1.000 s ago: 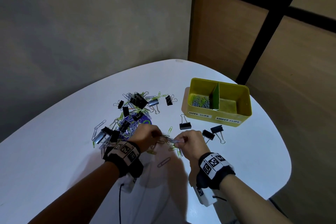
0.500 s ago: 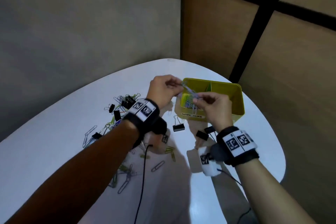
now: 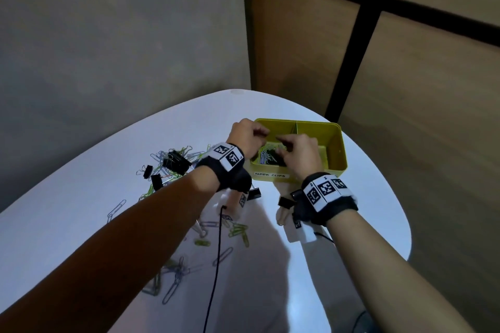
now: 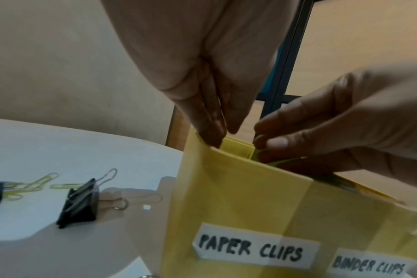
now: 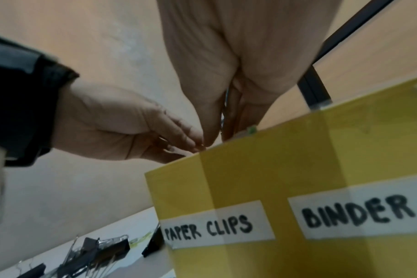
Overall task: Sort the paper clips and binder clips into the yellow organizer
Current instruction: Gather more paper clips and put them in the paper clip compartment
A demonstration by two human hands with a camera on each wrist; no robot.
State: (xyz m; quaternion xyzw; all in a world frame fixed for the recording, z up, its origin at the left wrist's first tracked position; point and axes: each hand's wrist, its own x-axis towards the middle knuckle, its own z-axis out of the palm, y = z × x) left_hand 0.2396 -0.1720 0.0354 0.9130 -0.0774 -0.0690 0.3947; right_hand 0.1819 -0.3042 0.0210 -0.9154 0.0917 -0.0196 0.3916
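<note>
Both hands (image 3: 273, 143) now lower, inside yellow organizer (image 3: 335, 149).

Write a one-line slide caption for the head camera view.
Both hands, left hand and right hand, reach into the paper-clip side of the yellow organizer; clips remain scattered on the white table.

We see a yellow organizer (image 3: 339, 149) with white labels (image 4: 255, 247) lettered in black. At its 9 o'clock, black binder clips (image 3: 177, 161) mix with pale green and silvery-lilac paper clips (image 3: 238, 230) on the white table (image 3: 81, 197). Black wristbands (image 3: 326, 197) carry black-and-white square-code patches. A black cable (image 3: 216, 265) runs toward 6 o'clock. Grey wall, brown panels with black frame.
</note>
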